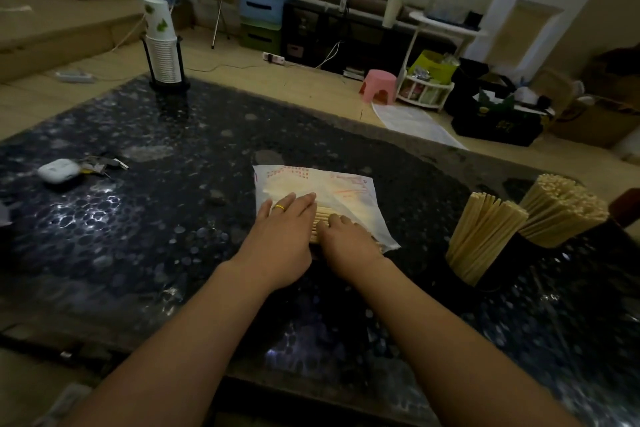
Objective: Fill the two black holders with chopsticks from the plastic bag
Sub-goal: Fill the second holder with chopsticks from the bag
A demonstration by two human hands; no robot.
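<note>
No text can be read anywhere in the frame.

Plastic bag (pixel 322 198), centre of the frame: red and orange print along its far edge and toward its right corner, in rows of small marks; too blurred to make out a single character. A small dark round symbol sits at the bag's far right corner, unreadable.

Black box (pixel 498 125), right of the frame on the floor: a pale yellowish mark on its front face, shape only, not legible.

Paper cups (pixel 159 24), upper left: green leaf-like pattern, no lettering visible.

White case (pixel 58 170), left on the table: no marking to be seen.
</note>
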